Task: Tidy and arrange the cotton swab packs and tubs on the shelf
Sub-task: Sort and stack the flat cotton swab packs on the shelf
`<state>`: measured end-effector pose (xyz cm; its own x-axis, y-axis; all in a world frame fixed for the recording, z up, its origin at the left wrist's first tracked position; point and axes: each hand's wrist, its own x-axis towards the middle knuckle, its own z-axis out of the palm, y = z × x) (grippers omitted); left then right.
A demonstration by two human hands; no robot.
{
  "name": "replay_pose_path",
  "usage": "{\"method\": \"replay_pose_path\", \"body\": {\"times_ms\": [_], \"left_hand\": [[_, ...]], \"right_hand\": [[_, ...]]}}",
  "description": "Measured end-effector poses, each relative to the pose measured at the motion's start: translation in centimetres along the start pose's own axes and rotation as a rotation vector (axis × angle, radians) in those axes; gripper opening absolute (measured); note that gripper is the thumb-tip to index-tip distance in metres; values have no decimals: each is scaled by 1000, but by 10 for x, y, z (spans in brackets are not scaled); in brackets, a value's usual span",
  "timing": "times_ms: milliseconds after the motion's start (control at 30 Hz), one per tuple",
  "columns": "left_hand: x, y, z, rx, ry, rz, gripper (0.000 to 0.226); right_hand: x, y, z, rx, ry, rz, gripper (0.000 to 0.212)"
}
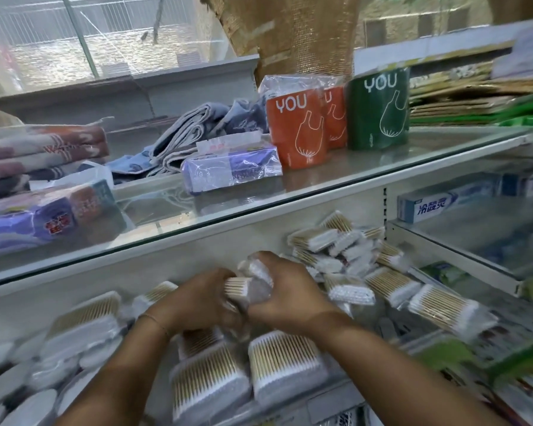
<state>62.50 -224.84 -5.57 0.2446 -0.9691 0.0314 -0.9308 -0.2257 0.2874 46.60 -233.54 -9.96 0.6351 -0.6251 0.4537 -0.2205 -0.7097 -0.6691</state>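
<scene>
Left hand (197, 299) and right hand (290, 298) both curl round a small clear-film pack of wooden-stick cotton swabs (237, 289), held above the clear rectangular swab tubs (285, 362) on the white shelf (74, 287); risk: slick film slips and the pack drops into the loose pack heap (351, 256), scattering it.

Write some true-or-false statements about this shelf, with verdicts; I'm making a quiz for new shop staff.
1. The left hand and right hand grip swab packs between them. True.
2. The green bag pack stands left of the orange bag packs. False: it stands to their right.
3. A toothpaste box lies on the right-hand shelf. True.
4. Folded towels sit at the glass shelf's left end. True.
5. The loose pile of packs lies on the glass shelf. False: it lies on the shelf below, right of the hands.
</scene>
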Motion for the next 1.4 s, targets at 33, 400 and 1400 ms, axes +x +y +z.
{"method": "replay_pose_path", "body": {"times_ms": [33, 400, 1400], "left_hand": [[0, 1, 0, 8, -1, 8, 62], [2, 7, 3, 87, 31, -50, 61], [4, 186, 31, 148, 552, 299, 78]], "right_hand": [[-1, 2, 0, 27, 15, 10, 74], [-11, 9, -4, 244, 111, 79, 61], [-86, 52, -145, -55, 710, -130, 74]]}}
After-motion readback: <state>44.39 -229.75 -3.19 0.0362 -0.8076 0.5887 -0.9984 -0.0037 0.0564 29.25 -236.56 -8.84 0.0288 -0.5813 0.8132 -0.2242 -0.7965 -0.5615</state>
